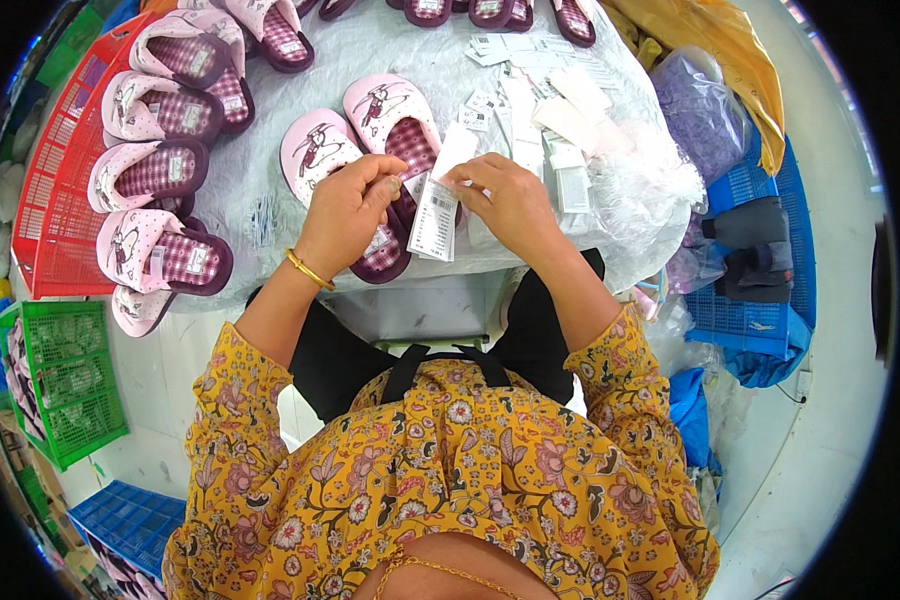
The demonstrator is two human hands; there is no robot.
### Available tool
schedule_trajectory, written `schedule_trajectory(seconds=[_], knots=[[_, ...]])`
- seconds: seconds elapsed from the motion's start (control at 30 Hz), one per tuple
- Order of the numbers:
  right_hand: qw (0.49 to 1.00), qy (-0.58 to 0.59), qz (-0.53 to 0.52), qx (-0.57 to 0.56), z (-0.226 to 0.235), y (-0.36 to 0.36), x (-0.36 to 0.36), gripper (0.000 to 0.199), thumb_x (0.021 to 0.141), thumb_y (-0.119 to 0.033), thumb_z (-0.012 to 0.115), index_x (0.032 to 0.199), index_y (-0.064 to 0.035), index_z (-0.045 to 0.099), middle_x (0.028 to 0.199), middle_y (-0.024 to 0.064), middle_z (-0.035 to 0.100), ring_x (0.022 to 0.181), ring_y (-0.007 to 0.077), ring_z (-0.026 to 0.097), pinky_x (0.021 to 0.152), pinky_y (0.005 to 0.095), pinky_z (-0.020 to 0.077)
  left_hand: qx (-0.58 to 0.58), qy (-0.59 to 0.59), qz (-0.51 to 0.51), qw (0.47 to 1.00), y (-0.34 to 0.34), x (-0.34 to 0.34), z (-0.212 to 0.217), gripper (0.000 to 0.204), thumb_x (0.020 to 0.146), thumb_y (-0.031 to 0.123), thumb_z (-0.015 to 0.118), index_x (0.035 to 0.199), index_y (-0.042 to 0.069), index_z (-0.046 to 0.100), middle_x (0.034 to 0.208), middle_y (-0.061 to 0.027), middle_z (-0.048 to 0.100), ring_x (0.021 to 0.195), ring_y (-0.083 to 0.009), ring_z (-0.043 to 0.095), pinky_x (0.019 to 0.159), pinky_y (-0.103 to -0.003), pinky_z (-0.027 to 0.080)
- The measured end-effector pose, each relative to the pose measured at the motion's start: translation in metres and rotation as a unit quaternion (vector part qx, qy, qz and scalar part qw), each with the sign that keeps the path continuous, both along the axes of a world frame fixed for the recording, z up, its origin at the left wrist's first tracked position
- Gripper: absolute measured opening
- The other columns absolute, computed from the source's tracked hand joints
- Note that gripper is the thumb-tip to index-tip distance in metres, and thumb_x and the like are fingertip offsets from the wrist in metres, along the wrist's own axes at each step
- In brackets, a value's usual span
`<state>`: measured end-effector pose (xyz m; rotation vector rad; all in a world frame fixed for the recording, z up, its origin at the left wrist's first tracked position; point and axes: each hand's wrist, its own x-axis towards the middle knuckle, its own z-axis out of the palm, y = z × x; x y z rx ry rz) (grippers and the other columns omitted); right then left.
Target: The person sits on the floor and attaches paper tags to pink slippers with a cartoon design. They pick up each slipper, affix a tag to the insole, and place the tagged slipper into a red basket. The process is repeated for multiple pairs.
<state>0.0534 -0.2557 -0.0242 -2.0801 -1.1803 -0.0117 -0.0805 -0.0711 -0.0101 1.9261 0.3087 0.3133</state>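
My right hand (515,205) pinches a white hang tag (434,222) with small dark print, which hangs over the pair of slippers in front of me. Close to the tag's left edge, my left hand (342,215) has its thumb and fingertips pressed together; whatever may be between them is too small to make out. Beneath my hands lie a pink slipper (317,152) on the left and its mate (390,108) on the right. Both have a drawn figure on the toe and a plum checked insole, partly covered by my hands and the tag.
The table (260,110) is covered with cloudy plastic. Loose tags and stickers (520,110) lie at its right beside crumpled plastic (640,180). More slippers (170,180) line the left edge, by a red crate (55,190). A blue crate (795,230) stands at right, a green crate (75,350) lower left.
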Motion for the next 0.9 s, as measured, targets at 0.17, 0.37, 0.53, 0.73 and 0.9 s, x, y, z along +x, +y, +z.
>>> schedule_trajectory(seconds=[0.17, 0.37, 0.53, 0.73, 0.9], knots=[[0.998, -0.056, 0.005, -0.011, 0.0, 0.007, 0.001, 0.007, 0.082, -0.017, 0.073, 0.085, -0.0103, 0.072, 0.078, 0.0061, 0.064, 0.071, 0.0265, 0.064, 0.062, 0.0382, 0.0509, -0.032, -0.004, 0.014, 0.999, -0.003, -0.003, -0.002, 0.016, 0.095, 0.007, 0.059, 0.108, 0.0, 0.065, 0.084, -0.0057, 0.068, 0.062, -0.0083, 0.059, 0.059, -0.025, 0.049], [0.992, -0.047, 0.024, 0.115, 0.004, 0.02, -0.01, 0.008, 0.078, -0.014, 0.075, 0.082, -0.009, 0.07, 0.078, 0.0053, 0.065, 0.07, 0.0257, 0.063, 0.062, 0.0376, 0.0502, -0.065, -0.036, 0.004, 0.997, -0.001, -0.004, -0.011, 0.013, 0.095, 0.005, 0.059, 0.107, 0.0, 0.064, 0.086, -0.0016, 0.065, 0.07, -0.0055, 0.057, 0.063, -0.021, 0.048], [0.988, -0.034, 0.014, 0.149, -0.005, 0.03, -0.017, 0.01, 0.076, -0.012, 0.077, 0.083, -0.0088, 0.07, 0.08, 0.0054, 0.066, 0.071, 0.0256, 0.064, 0.063, 0.0364, 0.0509, -0.157, -0.036, 0.001, 0.987, 0.002, -0.002, -0.002, 0.012, 0.095, 0.006, 0.059, 0.104, 0.001, 0.065, 0.084, 0.0001, 0.065, 0.067, -0.0041, 0.056, 0.059, -0.02, 0.046], [0.984, -0.021, 0.017, 0.176, -0.009, 0.034, -0.021, 0.012, 0.075, -0.011, 0.079, 0.085, -0.009, 0.071, 0.081, 0.0046, 0.067, 0.072, 0.0238, 0.065, 0.065, 0.0345, 0.0516, -0.158, 0.023, -0.056, 0.986, 0.01, 0.002, 0.005, 0.013, 0.089, 0.001, 0.062, 0.102, 0.003, 0.063, 0.082, 0.0029, 0.061, 0.065, -0.0021, 0.051, 0.057, -0.019, 0.043], [0.985, -0.014, 0.017, 0.169, -0.011, 0.034, -0.023, 0.013, 0.075, -0.012, 0.08, 0.085, -0.0094, 0.072, 0.082, 0.004, 0.067, 0.072, 0.0222, 0.065, 0.065, 0.0333, 0.0518, -0.162, 0.013, -0.073, 0.984, 0.011, 0.002, -0.001, 0.012, 0.09, 0.002, 0.063, 0.101, 0.004, 0.062, 0.081, 0.004, 0.06, 0.064, -0.0012, 0.05, 0.056, -0.019, 0.043]])
